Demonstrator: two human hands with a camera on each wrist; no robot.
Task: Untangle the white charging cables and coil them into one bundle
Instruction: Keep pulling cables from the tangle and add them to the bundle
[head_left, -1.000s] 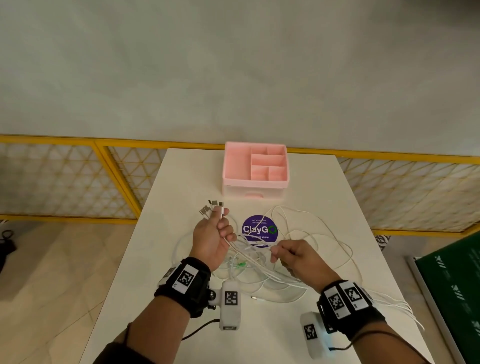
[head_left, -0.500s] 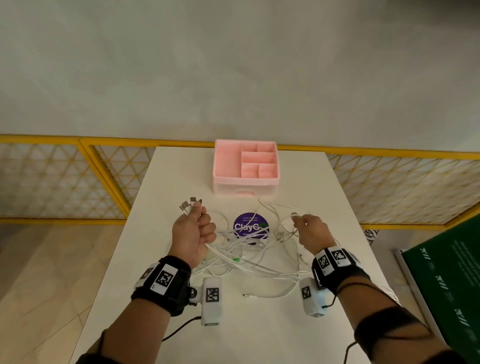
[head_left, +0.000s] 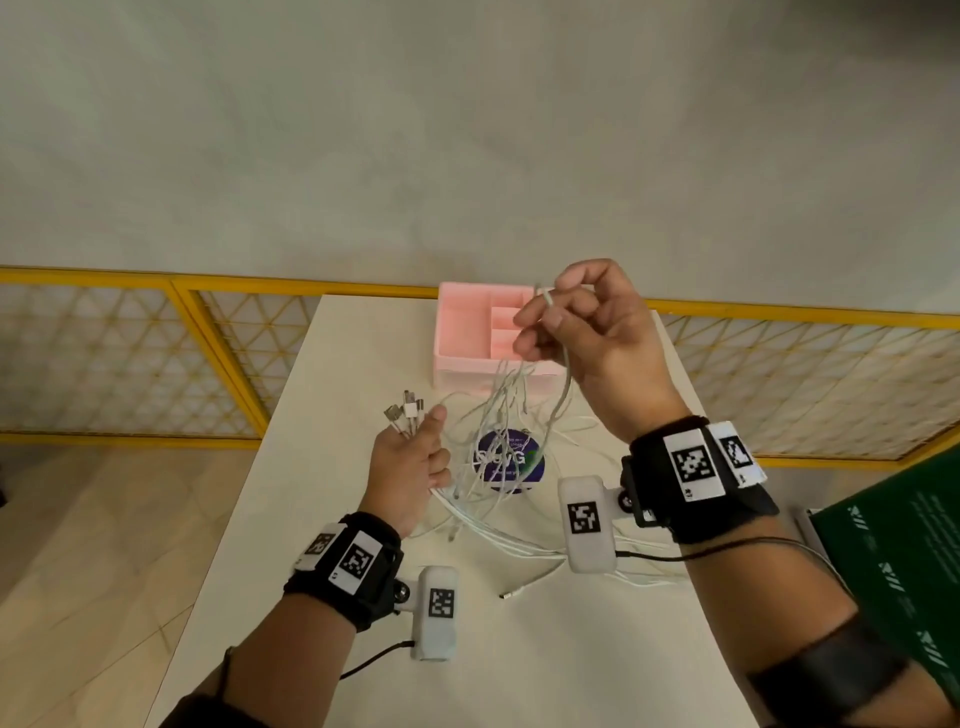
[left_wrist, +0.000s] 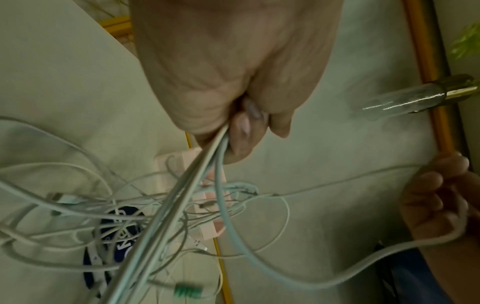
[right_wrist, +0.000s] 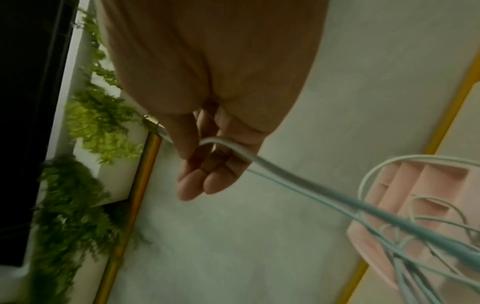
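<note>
A tangle of white charging cables lies on the white table, partly lifted. My left hand grips several cables in a fist, their plug ends sticking out above it. The left wrist view shows the cables leaving the fist. My right hand is raised over the pink box and pinches one cable near its end, strands hanging from it to the tangle. In the right wrist view the cable runs across the curled fingers. One loose plug lies near the front.
A pink compartment box stands at the table's far end. A purple round sticker sits under the cables. Yellow mesh railings flank the table. A green board is at the right.
My right hand has risen from table level and moved towards the pink box, lifting a cable and drawing strands up out of the tangle. My left hand keeps its grip.
</note>
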